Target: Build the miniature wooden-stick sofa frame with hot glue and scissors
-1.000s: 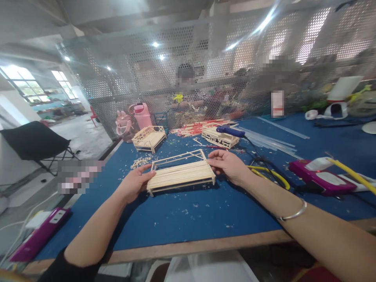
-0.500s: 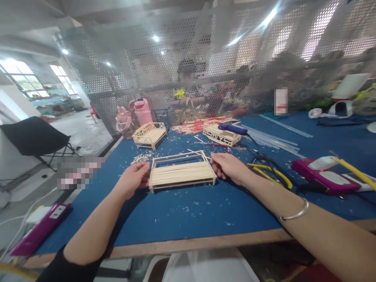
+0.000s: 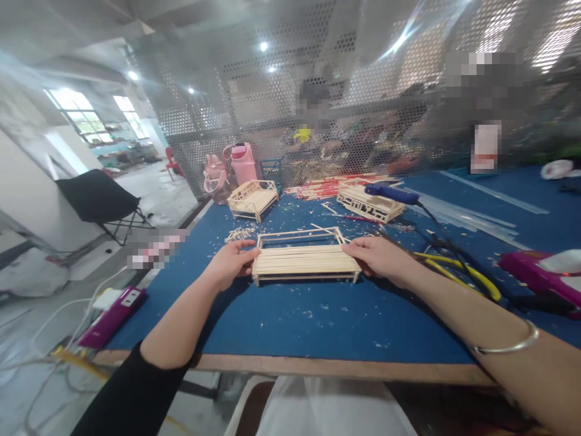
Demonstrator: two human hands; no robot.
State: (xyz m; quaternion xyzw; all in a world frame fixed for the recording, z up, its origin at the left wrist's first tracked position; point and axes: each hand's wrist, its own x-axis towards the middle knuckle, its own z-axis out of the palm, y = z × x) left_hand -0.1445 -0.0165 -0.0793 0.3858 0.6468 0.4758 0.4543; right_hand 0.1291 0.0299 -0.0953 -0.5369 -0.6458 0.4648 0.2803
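Observation:
A miniature bench [image 3: 306, 261] made of pale wooden sticks stands on the blue tabletop, its slatted seat towards me and an open back frame behind. My left hand [image 3: 230, 264] is closed at its left end, fingertips on the corner of the frame. At the right end my right hand [image 3: 380, 259] pinches the edge of the seat between thumb and fingers. Beyond the left hand lies a small heap of stick offcuts [image 3: 241, 234]. The undersides of both hands and some fingers are hidden.
Two more stick models, a small bench [image 3: 254, 201] and a piece under a blue glue gun [image 3: 394, 194], stand further back. Red-and-pale sticks [image 3: 327, 186], clear glue sticks [image 3: 472, 213], a yellow cable [image 3: 481, 280] and purple power strips [image 3: 115, 316] lie around. A perforated screen [image 3: 218, 115] rises behind.
The bench has turned slightly, its front now more square to me. My right hand has moved onto the seat's right edge, and the left fingers reach further over the left corner. The view has shifted left.

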